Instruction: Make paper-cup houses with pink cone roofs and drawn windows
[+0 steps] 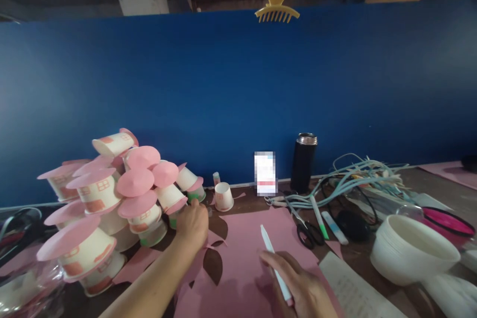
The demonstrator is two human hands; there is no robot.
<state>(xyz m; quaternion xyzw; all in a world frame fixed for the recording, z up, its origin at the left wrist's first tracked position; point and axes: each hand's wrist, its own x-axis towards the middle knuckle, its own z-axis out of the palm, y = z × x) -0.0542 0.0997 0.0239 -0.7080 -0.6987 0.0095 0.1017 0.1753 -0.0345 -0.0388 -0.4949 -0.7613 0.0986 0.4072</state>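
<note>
My left hand (193,222) is at the right edge of a pile of white paper cups with pink paper cone tops (136,182). Its fingers are curled, and what they hold, if anything, is hidden behind the hand. Close to the fingertips is a clear cup with a green patch (197,194). In my right hand (294,278) is a white marker (275,261) with a pink end, held over a sheet of pink paper (246,243). One small paper cup (223,198) stands upside down beyond the sheet.
Black scissors (310,234), a green-tipped marker (319,217) and a blue-labelled tube (334,228) lie right of the sheet. Farther back are a phone (265,174), a black bottle (303,163) and tangled cables (350,184). White stacked cups (406,253) lie at right.
</note>
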